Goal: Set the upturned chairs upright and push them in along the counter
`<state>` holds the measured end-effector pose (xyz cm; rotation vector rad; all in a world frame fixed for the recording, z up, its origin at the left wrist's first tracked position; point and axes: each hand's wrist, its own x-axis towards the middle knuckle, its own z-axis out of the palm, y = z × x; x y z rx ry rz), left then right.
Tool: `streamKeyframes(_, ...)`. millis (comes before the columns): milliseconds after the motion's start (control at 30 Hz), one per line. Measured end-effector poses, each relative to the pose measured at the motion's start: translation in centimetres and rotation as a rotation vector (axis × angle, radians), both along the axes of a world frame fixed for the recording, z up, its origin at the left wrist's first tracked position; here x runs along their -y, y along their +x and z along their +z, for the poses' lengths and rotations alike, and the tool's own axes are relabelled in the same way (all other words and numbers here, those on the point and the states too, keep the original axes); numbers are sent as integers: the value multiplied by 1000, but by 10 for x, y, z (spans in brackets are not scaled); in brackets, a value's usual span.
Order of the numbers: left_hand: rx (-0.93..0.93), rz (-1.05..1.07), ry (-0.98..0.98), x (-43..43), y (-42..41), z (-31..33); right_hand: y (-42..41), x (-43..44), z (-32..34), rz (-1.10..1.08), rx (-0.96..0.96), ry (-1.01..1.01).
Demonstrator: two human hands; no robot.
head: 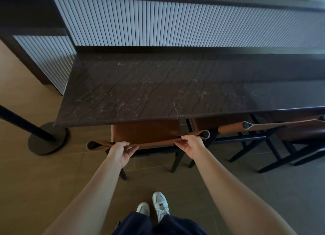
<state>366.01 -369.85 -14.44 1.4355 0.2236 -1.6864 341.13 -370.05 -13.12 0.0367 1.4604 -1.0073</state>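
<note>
Both-handed, left hand [121,151] and right hand [190,145] grip chair backrest [154,143].

Near chair [146,131]: upright on its legs, black frame, tan leather seat. Front part of seat sits under the edge of the counter [140,87]; rear part and backrest stand clear of it. Backrest [154,143] is a tan leather band stretched between two black posts, running slightly askew to the counter edge.

Second chair [230,128]: same build, upright, just to the right, also under the edge.

Counter: dark brown veined stone slab.
</note>
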Motion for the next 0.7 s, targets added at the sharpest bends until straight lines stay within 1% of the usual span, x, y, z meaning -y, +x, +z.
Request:
streamKeyframes(267, 17, -20, 5, -2, -2, 6, 1, 0, 3, 7, -31, 1)
streamKeyframes(400, 35, -70, 9, -3, -1, 9, 3, -7, 5, -35, -43, -14)
streamKeyframes(500, 66, -197, -16, -7, -1, 15, 4, -15, 8, -40, -43, -29)
streamKeyframes(633, 116, -470, -53, -13, 2, 24, 3, -25, 15, -55, -35, -87)
streamKeyframes(700, 128, -565, -81, -15, 1, 28, 1, -34, 18, -72, -20, -122)
